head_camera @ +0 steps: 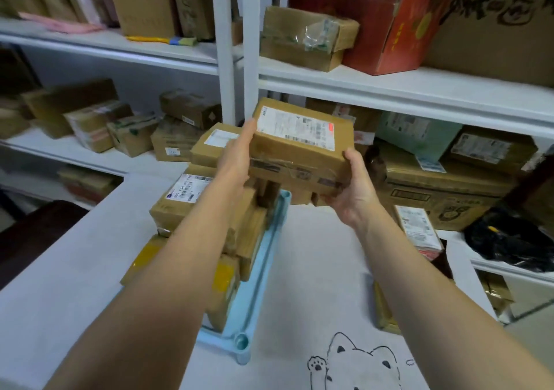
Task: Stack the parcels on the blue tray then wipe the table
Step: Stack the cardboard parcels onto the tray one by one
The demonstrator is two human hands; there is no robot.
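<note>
From the head camera I saw two bare forearms reaching in from the bottom edge, with no sleeves in view up to where the picture cut them off. Neither wrist carried a watch, band or bracelet. The left hand and the right hand were ungloved, and I could make out no rings on the fingers that showed.

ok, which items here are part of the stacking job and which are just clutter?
Job:
- held parcel, left hand flat on its side, right hand gripping the other end
- stacked parcels
- blue tray
- table

Clutter:
- shelf boxes
- black bag
</note>
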